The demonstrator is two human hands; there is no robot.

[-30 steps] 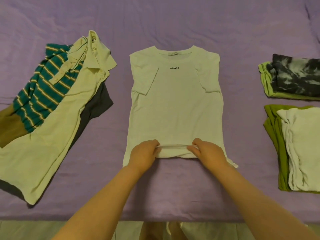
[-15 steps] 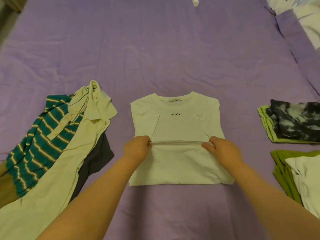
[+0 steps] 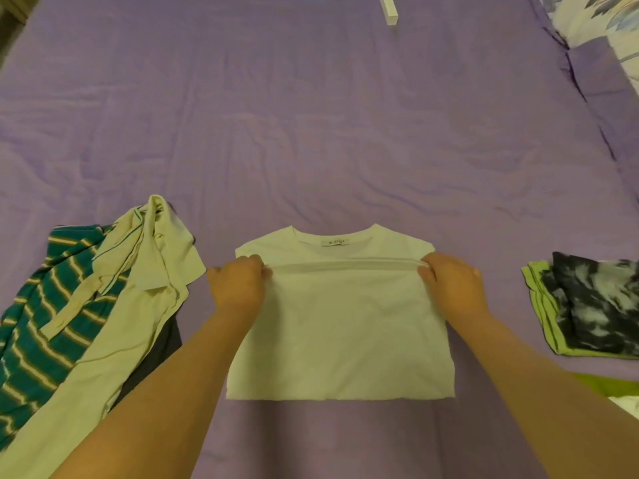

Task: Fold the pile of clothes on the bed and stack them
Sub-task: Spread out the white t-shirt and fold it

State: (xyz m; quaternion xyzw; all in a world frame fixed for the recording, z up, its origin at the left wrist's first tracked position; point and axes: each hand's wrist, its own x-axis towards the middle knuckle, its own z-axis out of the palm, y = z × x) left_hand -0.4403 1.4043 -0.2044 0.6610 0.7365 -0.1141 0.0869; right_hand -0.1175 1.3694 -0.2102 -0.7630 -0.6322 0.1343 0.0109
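Note:
A white T-shirt (image 3: 340, 337) lies in the middle of the purple bed (image 3: 311, 133), folded over so its bottom hem sits just below the collar. My left hand (image 3: 238, 288) pinches the hem at its left end. My right hand (image 3: 449, 286) pinches it at the right end. The hem is stretched straight between them. To the left lies the unfolded pile: a cream shirt (image 3: 114, 319) over a green striped shirt (image 3: 38, 319) and a dark garment (image 3: 162, 354).
At the right edge a dark tie-dye garment (image 3: 598, 305) lies folded on a light green one (image 3: 543, 305). Below it shows the corner of an olive green stack (image 3: 608, 387). A small white box (image 3: 389, 10) sits at the far side, and a patterned pillow (image 3: 594, 19) at the top right.
Both hands have carried the shirt's bottom hem away from me, up to the collar, covering the chest print. The camera has tilted up, showing more of the far bed.

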